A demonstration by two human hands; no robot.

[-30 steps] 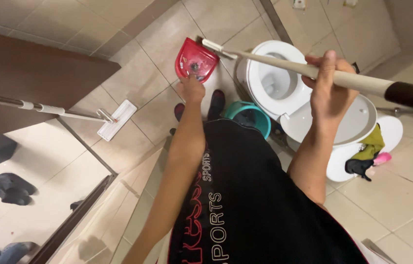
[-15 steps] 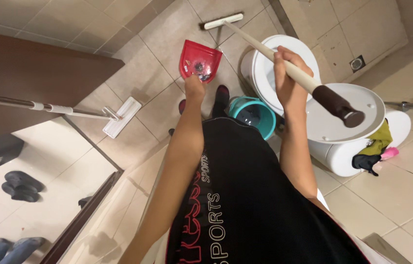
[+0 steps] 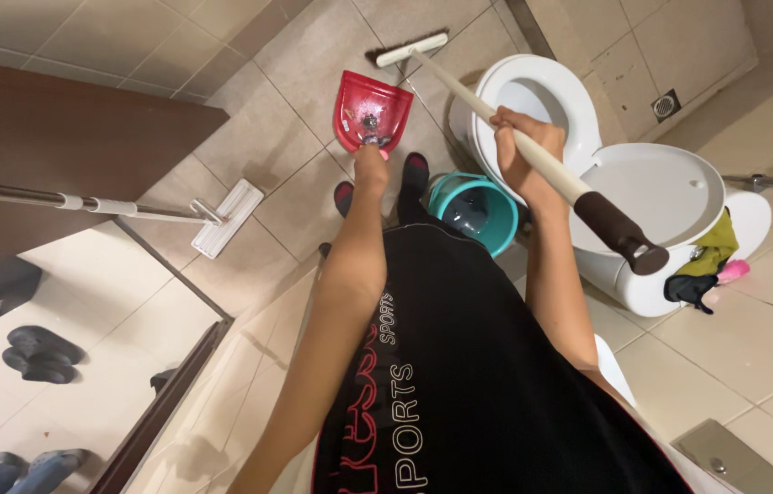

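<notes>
Beige tiled floor (image 3: 295, 197) lies between a dark brown door (image 3: 48, 128) on the left and a white toilet (image 3: 533, 101) with raised lid on the right, leaving a narrow strip of open tile around the feet. Left hand (image 3: 370, 163) reaches down with fingers closed on the handle of a red dustpan (image 3: 371, 110) resting on the floor, debris inside, while right hand (image 3: 522, 137) wraps its fingers around the pale handle of a broom (image 3: 487, 91), whose white head lies just beyond the dustpan's far edge. Teal bucket (image 3: 476, 212) stands beside the toilet base; a flat mop (image 3: 226, 218) rests near the door.
</notes>
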